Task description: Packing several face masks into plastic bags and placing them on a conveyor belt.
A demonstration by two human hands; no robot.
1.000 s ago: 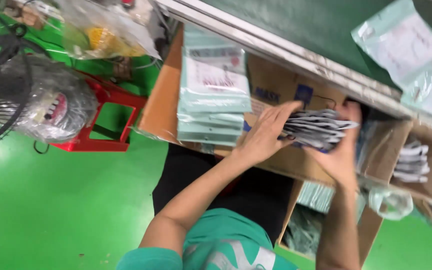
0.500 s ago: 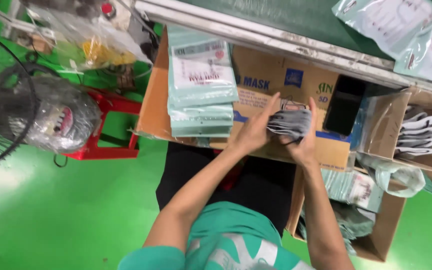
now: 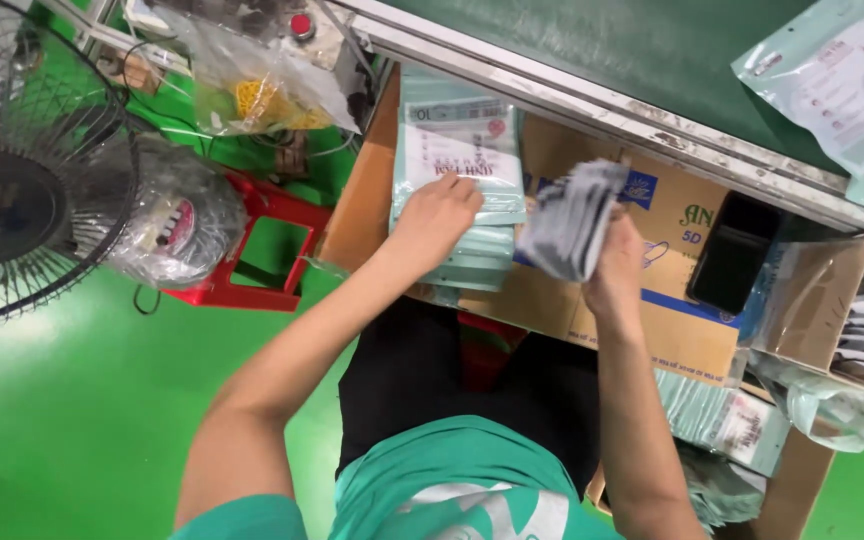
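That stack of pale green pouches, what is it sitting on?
The stack of pale green pouches rests on a flat brown cardboard box. The left hand lies on the top pouch. What the box holds is hidden.

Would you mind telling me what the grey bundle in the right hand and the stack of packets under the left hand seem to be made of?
The grey bundle in the right hand looks like soft, matte fabric: it folds and droops in limp layers. The stack of packets under the left hand looks like glossy plastic film, pale green with white printed panels, judging by its sheen; paper backing cannot be ruled out.
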